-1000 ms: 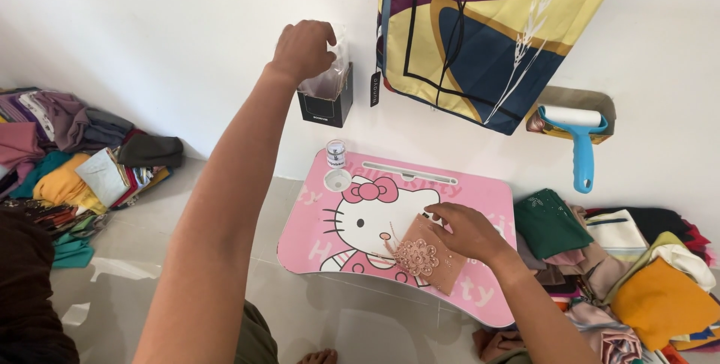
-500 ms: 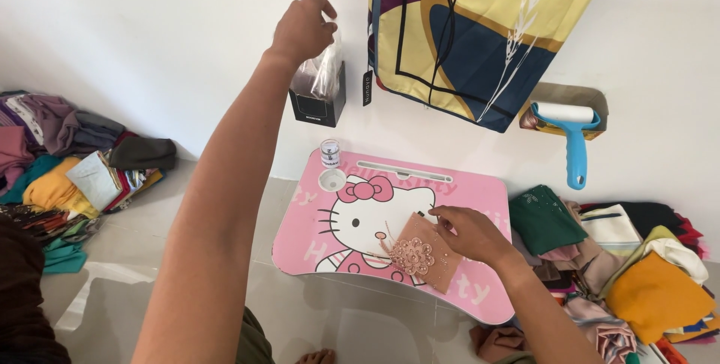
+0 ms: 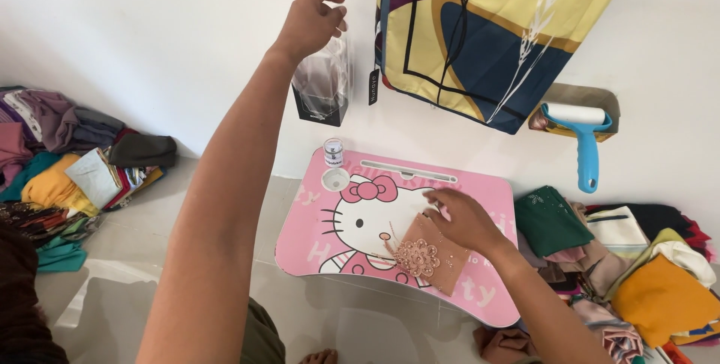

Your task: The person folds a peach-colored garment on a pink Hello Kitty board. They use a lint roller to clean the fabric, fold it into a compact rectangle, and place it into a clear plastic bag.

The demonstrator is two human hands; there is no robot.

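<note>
Head view: left hand (image 3: 315,20), raised near the wall, pinches a clear bag (image 3: 324,79) hanging above a black box (image 3: 321,109). Right hand (image 3: 466,221) lies flat, fingers spread, on a beaded brown cloth (image 3: 429,255) atop the pink lap desk (image 3: 315,221), beside a small jar (image 3: 333,152).

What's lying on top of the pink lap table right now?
On the pink lap table: a small jar by its round cup recess, and a beaded brown cloth pressed down by the right hand. The cloth hides the tabletop beneath it.
</note>
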